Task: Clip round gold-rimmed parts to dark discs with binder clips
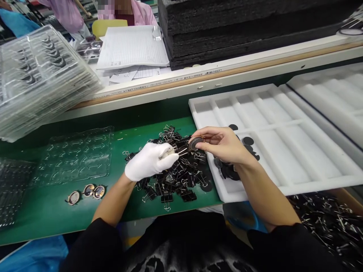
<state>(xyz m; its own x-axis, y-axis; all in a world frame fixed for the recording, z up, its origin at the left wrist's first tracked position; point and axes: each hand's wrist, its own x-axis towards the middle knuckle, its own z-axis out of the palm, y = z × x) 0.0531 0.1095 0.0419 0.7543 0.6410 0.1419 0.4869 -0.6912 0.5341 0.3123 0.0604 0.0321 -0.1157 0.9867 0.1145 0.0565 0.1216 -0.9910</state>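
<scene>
My left hand [153,161], in a white glove, is closed with thumb and fingers around the silver wire handles of a black binder clip [182,152]. Right beside it, my bare right hand [224,145] pinches a round dark disc-shaped part [195,143] by its edge. The clip's jaws meet or nearly meet the part; whether they grip it I cannot tell. Beneath both hands spreads a heap of black binder clips [170,181]. Loose dark round discs [248,141] lie in the near left compartment of the white foam tray [221,194], partly behind my right wrist.
Several round gold-rimmed parts [74,198] lie on the green table [51,217], left of the heap. Behind them is a clear plastic tray [82,155]. Stacked clear trays [48,75] and black foam blocks [227,34] stand at the back. More clips fill a box [331,226] lower right.
</scene>
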